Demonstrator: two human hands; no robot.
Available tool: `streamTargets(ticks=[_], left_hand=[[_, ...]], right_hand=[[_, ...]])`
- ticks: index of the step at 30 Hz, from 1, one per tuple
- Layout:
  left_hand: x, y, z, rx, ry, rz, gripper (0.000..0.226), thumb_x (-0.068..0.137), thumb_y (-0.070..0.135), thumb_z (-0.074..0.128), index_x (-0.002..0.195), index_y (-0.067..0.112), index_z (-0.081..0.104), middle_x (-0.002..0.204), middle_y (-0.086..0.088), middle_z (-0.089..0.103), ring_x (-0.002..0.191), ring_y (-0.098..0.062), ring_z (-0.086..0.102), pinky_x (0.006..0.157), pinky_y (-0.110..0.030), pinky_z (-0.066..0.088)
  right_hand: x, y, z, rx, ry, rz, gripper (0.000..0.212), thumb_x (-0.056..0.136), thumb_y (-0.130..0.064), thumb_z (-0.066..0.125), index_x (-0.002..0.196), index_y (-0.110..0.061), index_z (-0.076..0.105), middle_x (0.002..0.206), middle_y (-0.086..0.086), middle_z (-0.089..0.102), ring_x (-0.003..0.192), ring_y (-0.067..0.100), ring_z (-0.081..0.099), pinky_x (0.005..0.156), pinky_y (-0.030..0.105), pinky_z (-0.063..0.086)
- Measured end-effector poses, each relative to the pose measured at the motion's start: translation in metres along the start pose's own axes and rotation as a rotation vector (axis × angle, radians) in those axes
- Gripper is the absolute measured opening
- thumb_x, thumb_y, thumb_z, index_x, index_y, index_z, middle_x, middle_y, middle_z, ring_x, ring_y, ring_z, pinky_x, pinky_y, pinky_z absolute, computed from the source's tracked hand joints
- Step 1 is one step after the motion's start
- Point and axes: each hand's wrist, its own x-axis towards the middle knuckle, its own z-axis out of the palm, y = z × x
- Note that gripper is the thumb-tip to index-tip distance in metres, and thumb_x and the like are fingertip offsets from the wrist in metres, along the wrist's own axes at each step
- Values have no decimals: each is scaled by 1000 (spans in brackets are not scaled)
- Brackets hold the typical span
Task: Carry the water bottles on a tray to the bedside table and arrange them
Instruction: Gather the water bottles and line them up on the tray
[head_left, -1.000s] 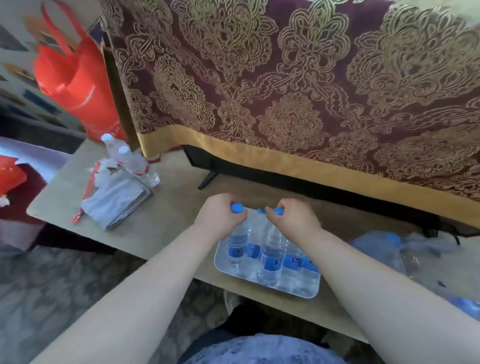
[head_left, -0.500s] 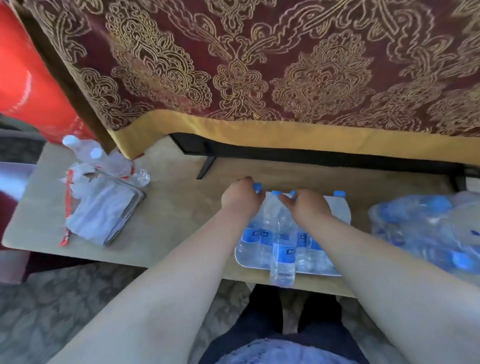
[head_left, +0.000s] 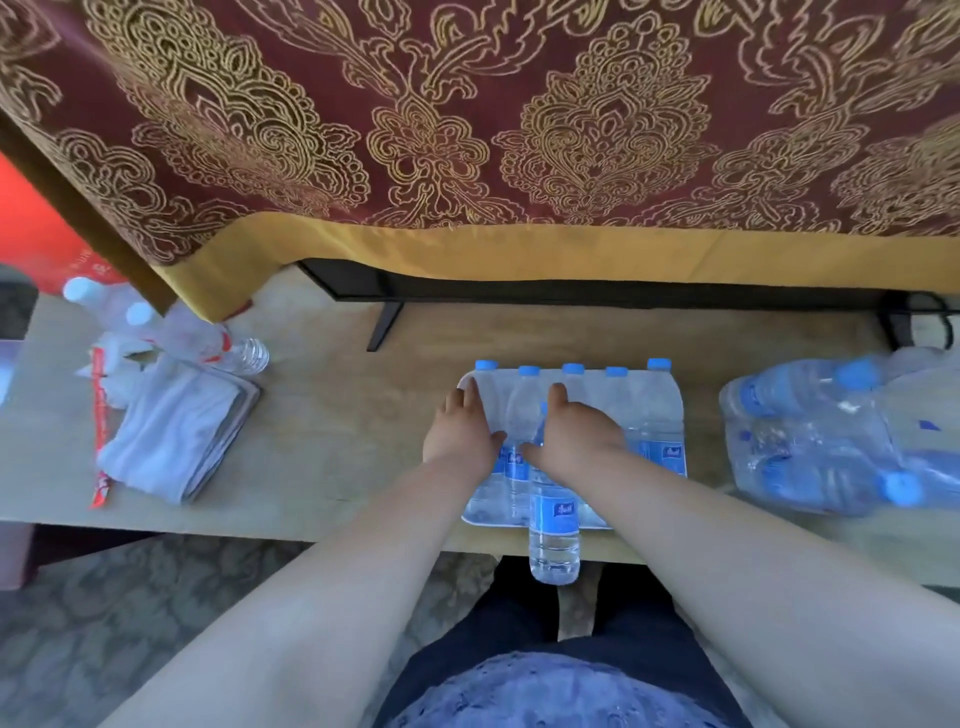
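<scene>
Both hands flat on the bottles (head_left: 644, 410) in the tray (head_left: 681, 415): left hand (head_left: 462, 431) and right hand (head_left: 576, 436), grip wide, holding nothing. One bottle (head_left: 554, 530) overhangs the worktop (head_left: 337, 415) near edge (label facing up).

My table (head_left: 332, 415) is pale wood. A tray (head_left: 675, 395) of blue-capped water bottles (head_left: 660, 415) sits at its near edge, one bottle (head_left: 554, 525) overhanging that edge. Toward the left end lies a folded white cloth (head_left: 176, 441), with clear bottles (head_left: 208, 343) behind it. At the right end rests a plastic-wrapped pack of bottles (head_left: 810, 436). Along the far edge stands a black frame (head_left: 519, 291) under patterned fabric.
</scene>
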Motion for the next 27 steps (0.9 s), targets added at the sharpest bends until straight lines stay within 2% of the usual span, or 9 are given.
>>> streamTargets(ticks=[2, 5, 8, 10, 13, 15, 19, 22, 27], left_hand=[[-1, -1, 1, 17, -7, -19, 94, 90, 43, 64, 155, 16, 3, 148, -8, 33, 130, -28, 39, 93, -41, 47], [1, -3, 2, 54, 8, -6, 94, 89, 48, 62, 156, 18, 2, 147, -7, 33, 129, -27, 40, 91, -41, 47], [-2, -8, 6, 104, 21, 29, 96, 90, 54, 56, 156, 16, -2, 148, -7, 32, 129, -27, 38, 91, -41, 48], [-9, -11, 10, 138, 19, 65, 98, 89, 58, 52, 155, 15, -6, 149, -7, 28, 128, -27, 38, 89, -41, 50], [-21, -15, 15, 190, 12, 105, 99, 89, 65, 45, 154, 15, -12, 154, -7, 20, 130, -28, 38, 90, -42, 50], [-29, -18, 14, 235, 15, 123, 98, 88, 69, 38, 154, 17, -13, 158, -6, 14, 133, -27, 37, 91, -41, 49], [-39, -33, 10, 327, 16, 177, 94, 88, 71, 30, 155, 20, -12, 162, -5, 14, 137, -26, 36, 97, -41, 45], [-41, -48, 12, 371, 7, 138, 91, 88, 73, 25, 156, 19, -2, 156, -5, 27, 130, -27, 44, 94, -42, 47], [-42, -57, 24, 277, -169, 45, 90, 80, 81, 32, 147, 21, 25, 138, -2, 42, 124, -24, 47, 90, -43, 49]], right_hand=[[6, -1, -5, 21, 48, 6, 80, 79, -66, 60, 136, -19, 27, 78, -4, 54, 66, 19, 54, 45, 28, 35], [19, 1, -16, 66, 155, 35, 75, 86, -67, 51, 140, -20, 27, 102, 4, 59, 80, 24, 60, 50, 30, 39], [24, 6, -25, 109, 204, 58, 82, 90, -69, 45, 149, -21, 16, 128, 9, 55, 100, 28, 61, 60, 34, 42], [16, 11, -24, 101, 188, 18, 91, 87, -73, 44, 152, -20, 9, 136, 10, 49, 104, 29, 61, 62, 35, 43], [-2, 22, -11, 37, 186, -62, 99, 84, -78, 42, 154, -20, 4, 127, 9, 50, 97, 28, 61, 60, 35, 43], [-12, 32, -5, -24, 208, -98, 96, 85, -79, 36, 154, -19, 9, 122, 7, 52, 96, 26, 59, 61, 35, 45], [-26, 79, 8, -142, 253, -135, 78, 92, -70, 28, 148, -16, 29, 132, 8, 49, 114, 28, 51, 85, 40, 46], [-31, 131, 16, -188, 212, -18, 70, 97, -62, 32, 150, -18, 26, 142, 8, 40, 123, 29, 44, 96, 41, 44], [-36, 184, 35, -216, -1, 66, 65, 98, -58, 31, 146, -15, 28, 132, 10, 48, 116, 29, 52, 84, 41, 50]])
